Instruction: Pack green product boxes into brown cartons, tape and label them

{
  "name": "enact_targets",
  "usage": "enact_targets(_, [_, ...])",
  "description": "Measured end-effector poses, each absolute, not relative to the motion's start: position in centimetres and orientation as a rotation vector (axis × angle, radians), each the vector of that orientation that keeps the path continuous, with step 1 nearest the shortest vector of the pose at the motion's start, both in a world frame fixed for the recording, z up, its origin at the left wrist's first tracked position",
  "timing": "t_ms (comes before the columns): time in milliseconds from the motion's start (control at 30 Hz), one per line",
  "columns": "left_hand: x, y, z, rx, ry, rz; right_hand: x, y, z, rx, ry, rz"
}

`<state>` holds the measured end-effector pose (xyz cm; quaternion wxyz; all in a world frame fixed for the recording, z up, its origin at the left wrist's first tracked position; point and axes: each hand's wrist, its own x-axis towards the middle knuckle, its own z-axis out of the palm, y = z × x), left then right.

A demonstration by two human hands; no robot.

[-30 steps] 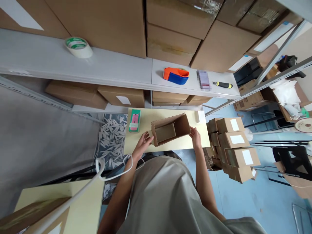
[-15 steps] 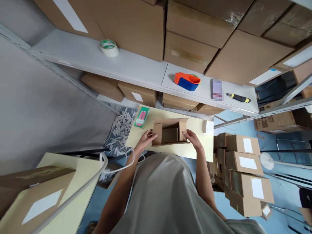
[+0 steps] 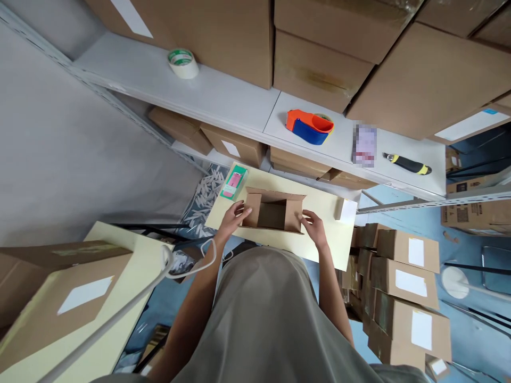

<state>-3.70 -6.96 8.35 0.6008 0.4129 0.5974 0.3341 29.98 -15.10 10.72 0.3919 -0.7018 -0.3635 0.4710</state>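
A small brown cardboard box [image 3: 273, 215] sits on the pale yellow table with its top open. Its two short side flaps lean inward, and the inside looks dark and bare. My left hand [image 3: 233, 218] grips the box at its left end, thumb over the flap's edge. At the opposite end my right hand [image 3: 314, 226] has bent fingers and a thumb against the right flap; part of its grip is hidden. Just beyond my left hand lies a green and pink package [image 3: 234, 182]. A small white box [image 3: 346, 210] stands to the right on the table.
Above the table's far side runs a grey shelf [image 3: 235, 98] with a tape roll [image 3: 183, 63], an orange-blue tape dispenser [image 3: 310, 126] and a yellow-black utility knife [image 3: 408, 163]. Stacked cartons [image 3: 403, 255] stand right. A white tube [image 3: 120, 314] crosses at left.
The side flaps cover more of the opening than before. Both hands stay at the box's ends. The whole view has shifted slightly.
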Motion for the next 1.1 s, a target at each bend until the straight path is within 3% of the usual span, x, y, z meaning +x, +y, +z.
enact_targets(200, [-7.1, -8.4, 12.2, 1.158, 1.187, 0.663, 33.4, -17.1, 13.3, -1.545, -1.28, 1.382])
enact_targets(367, [-8.5, -8.6, 13.1, 1.311, 1.145, 0.405, 33.9, -17.4, 13.0, -1.651, -1.43, 1.485])
enact_targets(700, [-4.7, -6.1, 9.1, 1.385, 1.581, 0.701, 30.3, -14.6, 10.0, -1.8, -1.062, 1.049])
enact_targets(1100, [-4.5, -3.9, 11.9, 1.95, 1.374, 0.581, 30.5, -13.6, 11.2, -1.778, -1.371, 0.902])
